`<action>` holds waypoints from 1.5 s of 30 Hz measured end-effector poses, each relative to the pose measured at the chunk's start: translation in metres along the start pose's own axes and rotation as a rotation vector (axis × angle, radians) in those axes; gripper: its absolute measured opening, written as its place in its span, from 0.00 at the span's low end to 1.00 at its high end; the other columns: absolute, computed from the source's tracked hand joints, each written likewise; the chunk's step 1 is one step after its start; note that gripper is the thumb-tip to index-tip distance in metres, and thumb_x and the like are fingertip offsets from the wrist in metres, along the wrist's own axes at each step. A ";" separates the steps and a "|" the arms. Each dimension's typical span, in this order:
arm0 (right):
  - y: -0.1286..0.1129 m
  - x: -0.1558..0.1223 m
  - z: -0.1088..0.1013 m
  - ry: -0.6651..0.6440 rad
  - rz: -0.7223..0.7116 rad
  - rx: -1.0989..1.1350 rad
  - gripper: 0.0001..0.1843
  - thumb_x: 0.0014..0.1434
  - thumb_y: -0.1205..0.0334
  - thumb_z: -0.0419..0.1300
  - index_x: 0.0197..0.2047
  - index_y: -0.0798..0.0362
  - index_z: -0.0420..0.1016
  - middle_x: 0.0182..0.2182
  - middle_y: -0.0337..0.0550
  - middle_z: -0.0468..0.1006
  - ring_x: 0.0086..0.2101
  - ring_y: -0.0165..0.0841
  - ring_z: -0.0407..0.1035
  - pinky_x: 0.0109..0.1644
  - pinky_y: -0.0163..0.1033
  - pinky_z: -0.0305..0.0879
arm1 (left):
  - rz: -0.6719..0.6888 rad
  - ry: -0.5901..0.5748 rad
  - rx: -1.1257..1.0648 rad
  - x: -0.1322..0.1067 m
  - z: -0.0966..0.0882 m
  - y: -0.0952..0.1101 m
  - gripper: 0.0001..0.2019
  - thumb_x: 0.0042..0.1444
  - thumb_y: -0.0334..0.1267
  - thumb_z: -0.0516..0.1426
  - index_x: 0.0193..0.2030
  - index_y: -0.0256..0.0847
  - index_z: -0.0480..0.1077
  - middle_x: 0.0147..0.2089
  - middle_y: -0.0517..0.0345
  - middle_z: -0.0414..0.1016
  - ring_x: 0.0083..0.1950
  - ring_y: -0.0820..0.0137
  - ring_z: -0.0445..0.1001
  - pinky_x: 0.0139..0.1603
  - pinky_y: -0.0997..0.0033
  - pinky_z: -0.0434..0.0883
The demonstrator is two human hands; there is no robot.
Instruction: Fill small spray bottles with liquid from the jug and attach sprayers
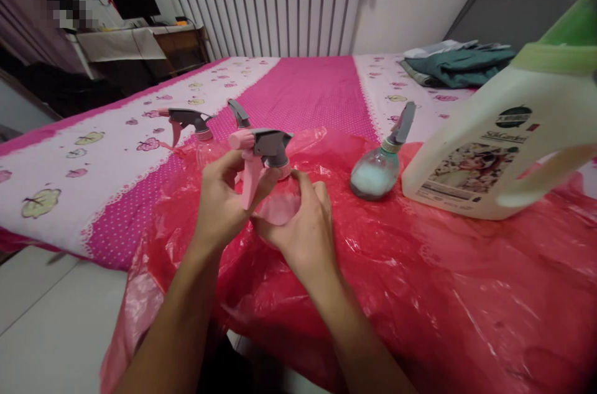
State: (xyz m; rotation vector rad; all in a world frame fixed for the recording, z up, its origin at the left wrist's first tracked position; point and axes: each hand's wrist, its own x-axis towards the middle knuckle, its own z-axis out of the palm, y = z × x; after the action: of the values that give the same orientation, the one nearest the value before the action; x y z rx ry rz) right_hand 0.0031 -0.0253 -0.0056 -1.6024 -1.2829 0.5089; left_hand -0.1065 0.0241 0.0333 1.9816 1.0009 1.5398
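Both my hands are on one spray bottle in the middle of the view. Its trigger head point(270, 145) is pink and grey and points to the left; below it the bottle body point(282, 209) is clear and pinkish. My left hand point(224, 195) is closed around the trigger and collar side. My right hand point(303, 226) curls around the clear body from the right. Fingers partly hide the collar and the bottle. Under it lies a red plastic sheet point(373, 257), crumpled and shiny.
Right of my hands stand a teal-collared spray bottle point(377, 170) with whitish-blue contents and a large white detergent jug point(485, 151) with a green cap. Another pink-grey sprayer point(191, 123) is behind on the left. Folded clothes point(457, 64) lie on the pink bed point(317, 89).
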 end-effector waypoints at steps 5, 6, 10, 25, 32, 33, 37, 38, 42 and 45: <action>-0.002 -0.002 -0.001 -0.011 -0.019 0.034 0.44 0.42 0.50 0.76 0.63 0.43 0.73 0.45 0.45 0.71 0.50 0.48 0.70 0.59 0.58 0.67 | -0.080 0.056 -0.016 -0.005 0.004 0.008 0.15 0.52 0.52 0.72 0.35 0.44 0.77 0.35 0.59 0.80 0.37 0.65 0.79 0.38 0.67 0.76; -0.002 -0.002 -0.001 -0.008 -0.026 0.035 0.43 0.42 0.51 0.76 0.63 0.43 0.73 0.45 0.46 0.71 0.51 0.48 0.70 0.60 0.58 0.67 | -0.104 0.058 -0.037 -0.005 0.005 0.008 0.15 0.53 0.52 0.72 0.36 0.45 0.78 0.36 0.58 0.81 0.38 0.64 0.80 0.39 0.66 0.77; -0.001 -0.001 -0.001 0.017 -0.032 0.050 0.41 0.42 0.51 0.76 0.61 0.43 0.74 0.45 0.45 0.72 0.50 0.47 0.70 0.59 0.58 0.68 | -0.155 0.002 -0.208 -0.006 0.008 0.000 0.13 0.58 0.51 0.69 0.41 0.46 0.79 0.43 0.56 0.84 0.46 0.60 0.83 0.46 0.63 0.81; -0.001 0.002 -0.005 0.028 0.001 0.028 0.45 0.41 0.51 0.75 0.63 0.46 0.73 0.48 0.49 0.73 0.52 0.50 0.70 0.61 0.60 0.67 | -0.383 -0.106 -0.589 -0.004 0.017 -0.008 0.18 0.61 0.52 0.66 0.51 0.44 0.76 0.51 0.49 0.84 0.57 0.56 0.82 0.57 0.57 0.80; -0.002 0.002 -0.004 0.058 -0.011 -0.030 0.43 0.42 0.49 0.76 0.62 0.47 0.74 0.45 0.48 0.73 0.50 0.49 0.71 0.59 0.58 0.68 | -0.281 -0.068 -0.455 -0.006 0.015 -0.010 0.12 0.65 0.49 0.62 0.48 0.46 0.80 0.55 0.54 0.83 0.62 0.59 0.78 0.69 0.59 0.72; -0.002 0.002 -0.004 0.061 -0.020 -0.043 0.43 0.42 0.49 0.76 0.62 0.47 0.74 0.45 0.48 0.73 0.50 0.49 0.70 0.59 0.58 0.68 | -0.275 -0.072 -0.441 -0.006 0.014 -0.010 0.14 0.65 0.51 0.62 0.48 0.46 0.80 0.56 0.53 0.83 0.62 0.58 0.78 0.68 0.57 0.72; -0.001 0.001 -0.004 0.062 -0.045 -0.061 0.42 0.44 0.47 0.76 0.62 0.46 0.74 0.42 0.46 0.71 0.48 0.47 0.70 0.58 0.57 0.68 | -0.237 -0.098 -0.342 -0.006 0.012 -0.007 0.20 0.56 0.54 0.70 0.49 0.44 0.79 0.54 0.49 0.83 0.58 0.56 0.80 0.64 0.55 0.75; -0.001 0.001 -0.004 0.062 -0.049 -0.065 0.42 0.44 0.46 0.76 0.62 0.46 0.75 0.42 0.45 0.71 0.47 0.47 0.70 0.58 0.57 0.68 | -0.223 -0.099 -0.317 -0.006 0.012 -0.006 0.21 0.53 0.52 0.72 0.48 0.43 0.78 0.53 0.49 0.83 0.57 0.56 0.80 0.62 0.56 0.76; -0.001 0.001 -0.005 0.068 -0.072 -0.106 0.42 0.44 0.45 0.76 0.62 0.45 0.75 0.42 0.45 0.71 0.47 0.46 0.69 0.57 0.56 0.69 | -0.215 -0.066 -0.302 -0.005 0.014 -0.001 0.15 0.55 0.48 0.72 0.43 0.43 0.80 0.47 0.51 0.84 0.50 0.60 0.82 0.55 0.60 0.79; 0.000 0.001 -0.006 0.071 -0.078 -0.119 0.42 0.44 0.46 0.76 0.62 0.45 0.75 0.43 0.46 0.71 0.48 0.47 0.69 0.58 0.56 0.68 | -0.202 -0.064 -0.275 -0.006 0.014 0.002 0.12 0.59 0.48 0.69 0.44 0.44 0.80 0.45 0.53 0.85 0.49 0.60 0.82 0.54 0.60 0.79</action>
State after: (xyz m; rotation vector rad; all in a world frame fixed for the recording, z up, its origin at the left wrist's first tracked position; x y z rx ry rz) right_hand 0.0080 -0.0265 -0.0029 -1.6463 -1.3374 0.3296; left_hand -0.0930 0.0201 0.0269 1.6768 0.8808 1.4109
